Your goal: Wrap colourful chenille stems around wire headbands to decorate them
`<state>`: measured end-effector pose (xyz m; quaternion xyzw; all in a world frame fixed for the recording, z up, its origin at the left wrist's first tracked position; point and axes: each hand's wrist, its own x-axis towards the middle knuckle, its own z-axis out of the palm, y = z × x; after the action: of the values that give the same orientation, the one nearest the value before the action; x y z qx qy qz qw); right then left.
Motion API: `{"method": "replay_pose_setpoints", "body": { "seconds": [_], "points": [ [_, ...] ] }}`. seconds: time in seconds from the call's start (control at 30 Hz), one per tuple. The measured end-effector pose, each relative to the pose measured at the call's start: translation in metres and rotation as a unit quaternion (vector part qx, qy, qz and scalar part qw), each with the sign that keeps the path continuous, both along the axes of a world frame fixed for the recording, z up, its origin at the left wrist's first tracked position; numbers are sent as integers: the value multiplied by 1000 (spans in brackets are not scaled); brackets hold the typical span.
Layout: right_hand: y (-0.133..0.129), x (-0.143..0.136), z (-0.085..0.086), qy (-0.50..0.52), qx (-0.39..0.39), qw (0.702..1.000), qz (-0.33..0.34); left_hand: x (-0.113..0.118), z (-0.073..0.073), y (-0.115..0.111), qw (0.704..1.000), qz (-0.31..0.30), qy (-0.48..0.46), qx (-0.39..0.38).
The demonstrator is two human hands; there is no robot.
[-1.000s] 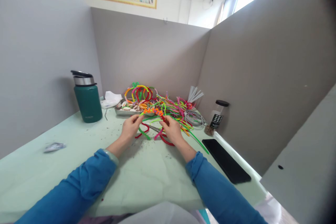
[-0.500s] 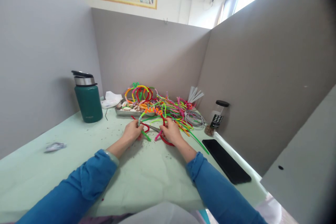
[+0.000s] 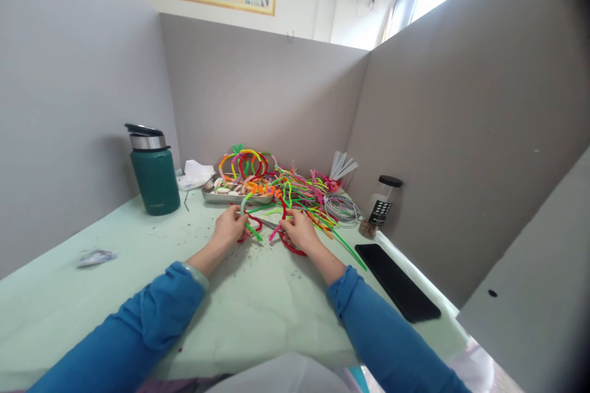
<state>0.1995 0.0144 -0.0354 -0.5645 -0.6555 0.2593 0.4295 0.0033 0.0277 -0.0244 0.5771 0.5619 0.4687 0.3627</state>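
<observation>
An arched band of coloured fuzzy stems (image 3: 266, 190), orange and coiled at its top, stands between my two hands. My left hand (image 3: 229, 226) pinches its pale green side, and a bright green end sticks out below the fingers. My right hand (image 3: 298, 230) grips the red side, with a pink end showing beside the fingertips. A red stem curls under each hand. Scissors (image 3: 271, 225) lie on the table between the hands, partly hidden. Just behind is a metal tray (image 3: 216, 198) of shell-like pieces, with finished-looking rings of coloured stems (image 3: 249, 163) on it.
Loose coloured stems (image 3: 313, 193) and a coil of grey wire (image 3: 343, 209) lie at the back right. A jar (image 3: 381, 206) and a black phone-like slab (image 3: 397, 282) are at the right. A green bottle (image 3: 155, 181), white tissue (image 3: 196, 174) and a crumpled wrapper (image 3: 97, 258) are at the left.
The arched band has shifted slightly left between my hands, and its ends have risen a little. Both hands keep their hold and have hardly moved.
</observation>
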Motion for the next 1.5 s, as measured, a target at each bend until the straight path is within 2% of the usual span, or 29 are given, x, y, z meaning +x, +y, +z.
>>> {"method": "replay_pose_setpoints", "body": {
  "seconds": [0.23, 0.37, 0.53, 0.77, 1.07, 1.33, 1.5],
  "points": [
    [-7, -7, 8, 122, -72, 989, 40, 4, 5, -5, 997, -30, -68, 19],
    [-4, -5, 9, 174, -59, 982, 37, 9, 8, -10, 989, -60, -132, -2],
    [-2, -4, 8, 185, -27, 982, 30, 9, 7, -15, 981, -121, -141, -51],
    [-12, -7, 17, 215, -26, 975, 45, 7, 6, -19, 958, -205, -177, -94],
    [-13, -11, 14, 218, -38, 973, 72, 8, 3, -17, 953, -224, -166, -116],
    [-9, -12, 9, 225, -39, 970, 88, 7, 5, -14, 964, -175, -174, -93],
    [-9, -11, 10, 215, -49, 972, 75, 6, 6, -16, 968, -162, -169, -88]
  ]
}}
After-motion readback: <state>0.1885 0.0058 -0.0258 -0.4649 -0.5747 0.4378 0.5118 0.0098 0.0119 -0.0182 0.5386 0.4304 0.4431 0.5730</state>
